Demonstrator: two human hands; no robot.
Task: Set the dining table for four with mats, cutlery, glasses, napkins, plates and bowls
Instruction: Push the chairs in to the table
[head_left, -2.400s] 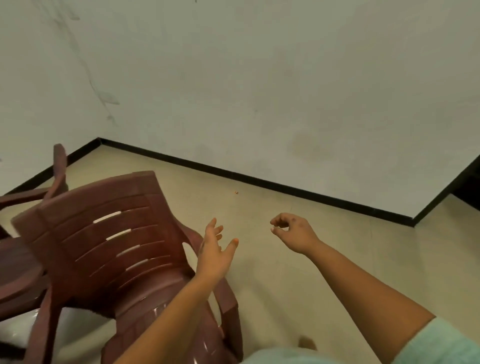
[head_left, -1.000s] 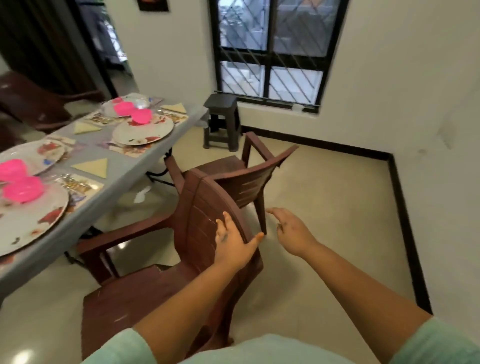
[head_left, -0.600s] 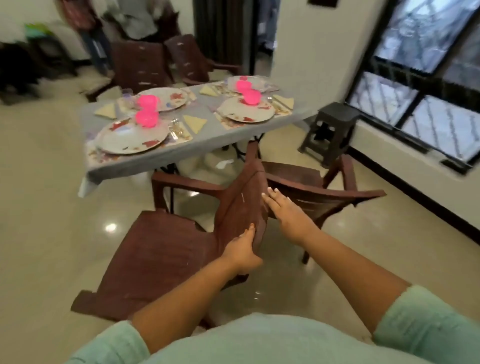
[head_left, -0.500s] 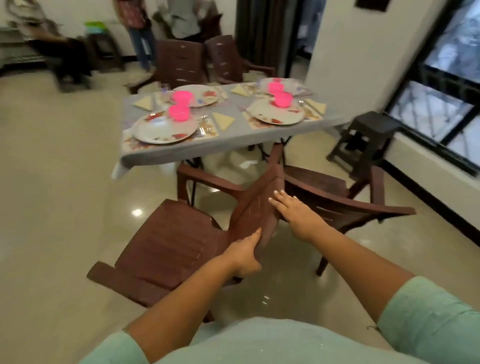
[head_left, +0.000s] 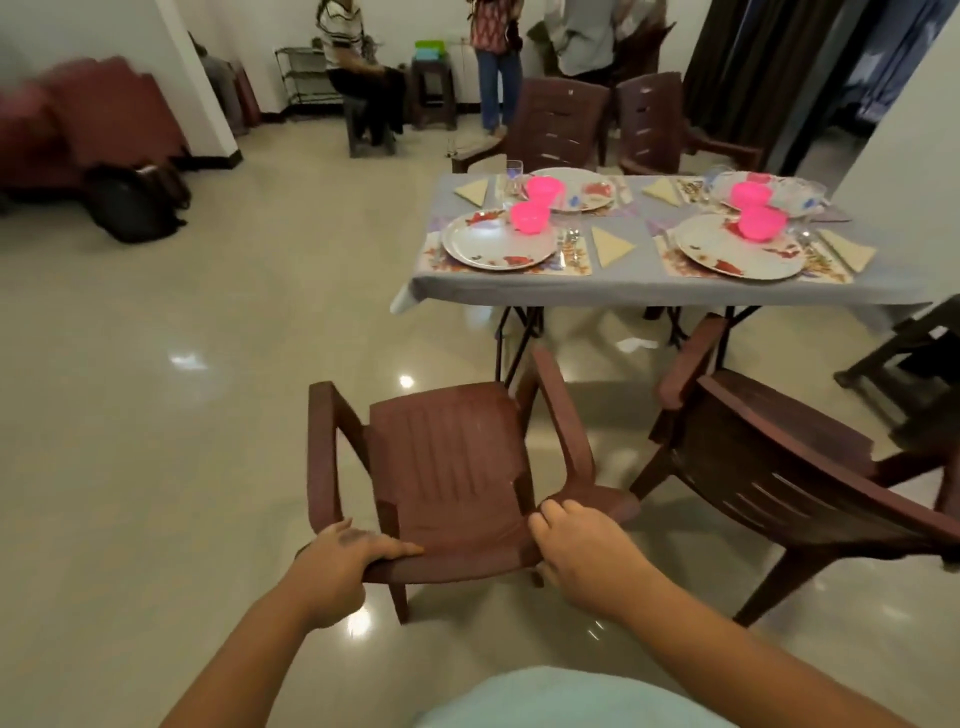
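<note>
Both my hands grip the top of a brown plastic chair's backrest (head_left: 457, 558); my left hand (head_left: 343, 561) holds its left end, my right hand (head_left: 576, 545) its right end. The chair (head_left: 452, 457) faces the grey-clothed dining table (head_left: 649, 286), a step short of it. On the table lie patterned mats (head_left: 576, 262), round plates (head_left: 498, 241), pink bowls (head_left: 530, 215), folded yellow napkins (head_left: 613, 244), a clear glass (head_left: 514, 174) and cutlery (head_left: 569, 239).
A second brown chair (head_left: 810, 478) stands at an angle to the right. Two more chairs (head_left: 566, 124) stand behind the table. A dark stool (head_left: 914, 348) is at the right edge. People (head_left: 358, 67) are at the far wall, a black bag (head_left: 135, 202) at left.
My view has swung from a bare wall round to the table. My hands went from free, to the side of the backrest, to gripping its top; the chair now faces the table.
</note>
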